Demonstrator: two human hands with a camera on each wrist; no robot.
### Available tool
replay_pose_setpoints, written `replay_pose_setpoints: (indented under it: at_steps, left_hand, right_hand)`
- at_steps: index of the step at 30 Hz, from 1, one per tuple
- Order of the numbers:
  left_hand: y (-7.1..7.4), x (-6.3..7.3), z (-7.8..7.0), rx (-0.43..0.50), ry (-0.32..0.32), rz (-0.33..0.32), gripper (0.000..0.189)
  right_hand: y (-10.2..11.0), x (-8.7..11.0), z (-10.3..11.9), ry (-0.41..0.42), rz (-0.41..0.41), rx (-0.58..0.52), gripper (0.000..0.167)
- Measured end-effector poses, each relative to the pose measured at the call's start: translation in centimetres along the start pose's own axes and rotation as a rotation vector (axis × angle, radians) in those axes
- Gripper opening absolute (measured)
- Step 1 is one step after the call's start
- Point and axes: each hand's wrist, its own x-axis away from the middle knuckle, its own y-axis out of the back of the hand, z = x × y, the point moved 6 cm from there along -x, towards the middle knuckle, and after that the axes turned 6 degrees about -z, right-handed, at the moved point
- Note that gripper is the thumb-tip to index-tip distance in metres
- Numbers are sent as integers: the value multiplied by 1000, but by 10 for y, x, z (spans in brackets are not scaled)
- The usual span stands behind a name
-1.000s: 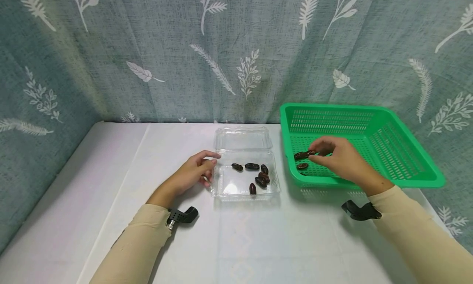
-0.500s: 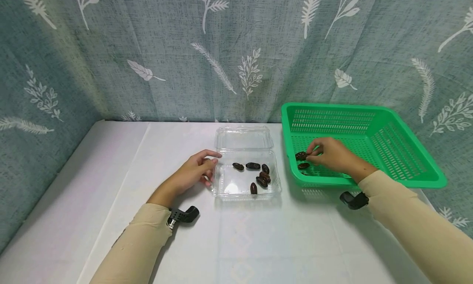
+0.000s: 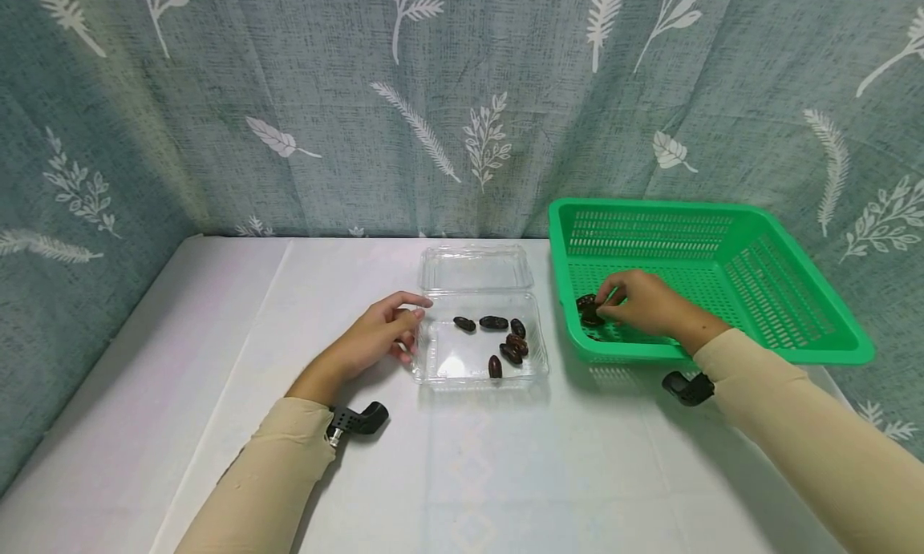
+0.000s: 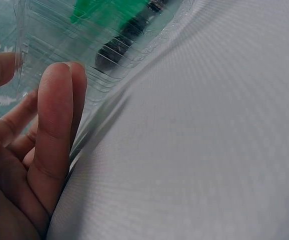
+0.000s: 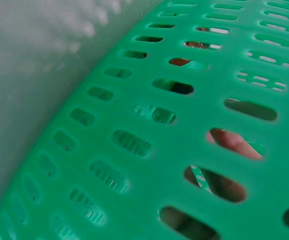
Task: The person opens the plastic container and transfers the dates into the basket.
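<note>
Right hand (image 3: 638, 304) farther left in green basket (image 3: 816, 354), date (image 3: 591, 317) in grip

Clear rectangular plastic box (image 3: 440, 349), beside the left hand (image 3: 377, 335): thin, glossy, ribbed walls.
Green rectangular plastic basket (image 3: 776, 277), below the right hand (image 3: 642, 301): smooth, softly shiny, slotted.
Dark brown oval fruits (image 3: 494, 323), between the hands: wrinkled, glossy.
White tablecloth (image 3: 505, 474), beneath both hands: matt, finely woven.
Grey-green leaf-printed curtain (image 3: 325, 193), beyond the hands: matt cloth.
Beige sleeves (image 3: 267, 466), behind the hands: matt cloth.
Black curved mounts (image 3: 364, 419), at the wrists: smooth, plastic-looking.
</note>
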Motion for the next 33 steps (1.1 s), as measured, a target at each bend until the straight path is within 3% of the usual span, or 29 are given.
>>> replay_pose_setpoints:
  at_steps: [5,12,20,26,33]
  left_hand:
    - [0,0,1,-1,-3,-1,40]
    - [0,1,0,6,-16,-6,38]
    - [2,0,0,-23,-22,-31,35]
    - [4,-1,1,-21,-21,-51,34]
    - [4,-2,2,0,-21,-74,34]
  right_hand:
    - [4,0,1,27,-57,36,18]
    - [16,6,7,75,-187,-5,23]
    - [28,24,49,185,-371,-115,19]
    - [18,31,86,250,-342,-282,17]
    - [-10,22,120,304,-281,-440,15]
